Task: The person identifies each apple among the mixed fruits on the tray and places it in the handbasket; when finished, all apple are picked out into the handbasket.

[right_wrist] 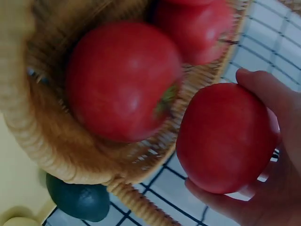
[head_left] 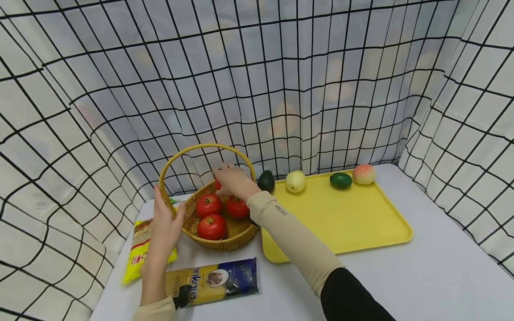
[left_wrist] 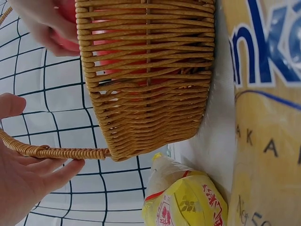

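Observation:
In the head view my right hand [head_left: 234,180] is over the back of a wicker basket [head_left: 230,244]. It grips a red tomato [right_wrist: 228,136], which the right wrist view shows between thumb and fingers, above the basket's rim. Several more tomatoes [head_left: 212,227] lie inside. My left hand [head_left: 166,223] is at the basket's left side, its fairly straight fingers [left_wrist: 66,174] against the base of the arched handle [left_wrist: 70,153]. The left thumb stands apart from that handle.
A yellow tray [head_left: 333,223] lies right of the basket, with a pale round fruit [head_left: 295,181], a green avocado [head_left: 340,180] and a peach [head_left: 363,174] along its back. A dark avocado [head_left: 266,182] sits beside the basket. In front are a pasta packet [head_left: 217,281] and a yellow bag [head_left: 136,254].

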Motion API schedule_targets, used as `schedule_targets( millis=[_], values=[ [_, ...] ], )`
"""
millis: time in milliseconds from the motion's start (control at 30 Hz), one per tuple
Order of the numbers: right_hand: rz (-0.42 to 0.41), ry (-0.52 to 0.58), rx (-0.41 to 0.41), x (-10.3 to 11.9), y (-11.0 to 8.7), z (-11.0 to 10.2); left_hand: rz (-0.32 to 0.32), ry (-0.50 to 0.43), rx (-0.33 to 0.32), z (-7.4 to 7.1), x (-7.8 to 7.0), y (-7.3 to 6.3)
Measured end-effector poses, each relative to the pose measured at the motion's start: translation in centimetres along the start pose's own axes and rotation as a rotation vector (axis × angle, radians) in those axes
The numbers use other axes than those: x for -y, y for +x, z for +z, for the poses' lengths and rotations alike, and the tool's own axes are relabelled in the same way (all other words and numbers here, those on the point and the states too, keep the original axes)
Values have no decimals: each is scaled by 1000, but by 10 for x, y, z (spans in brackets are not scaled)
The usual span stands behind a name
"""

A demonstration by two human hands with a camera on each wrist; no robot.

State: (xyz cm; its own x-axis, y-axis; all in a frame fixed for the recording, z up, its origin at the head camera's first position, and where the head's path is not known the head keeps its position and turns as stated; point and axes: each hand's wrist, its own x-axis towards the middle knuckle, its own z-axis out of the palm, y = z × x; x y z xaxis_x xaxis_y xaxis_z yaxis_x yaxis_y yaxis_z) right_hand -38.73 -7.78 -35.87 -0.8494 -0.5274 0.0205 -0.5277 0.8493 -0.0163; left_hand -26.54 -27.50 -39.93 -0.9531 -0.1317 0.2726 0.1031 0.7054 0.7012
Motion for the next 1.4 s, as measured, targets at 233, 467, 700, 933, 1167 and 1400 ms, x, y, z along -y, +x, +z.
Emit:
schedule_targets(
  millis=[233,467,700,933,1167,1400],
  values=[
    [47,-7,63,-7,12,13,-19,18,9,5,-2,-3],
    [52,57,104,-8,20,10,-20,18,-6,2,-2,-1],
    [34,108,243,-10,11,21,-33,9,10,1,0,-4],
    [91,218,305,-15,2,24,-13,19,1,0,-2,0],
    [137,220,366,-19,-3,25,-7,23,10,1,-3,0],
    [111,212,366,-17,-1,32,-15,25,8,-3,-4,-1]
  ],
)
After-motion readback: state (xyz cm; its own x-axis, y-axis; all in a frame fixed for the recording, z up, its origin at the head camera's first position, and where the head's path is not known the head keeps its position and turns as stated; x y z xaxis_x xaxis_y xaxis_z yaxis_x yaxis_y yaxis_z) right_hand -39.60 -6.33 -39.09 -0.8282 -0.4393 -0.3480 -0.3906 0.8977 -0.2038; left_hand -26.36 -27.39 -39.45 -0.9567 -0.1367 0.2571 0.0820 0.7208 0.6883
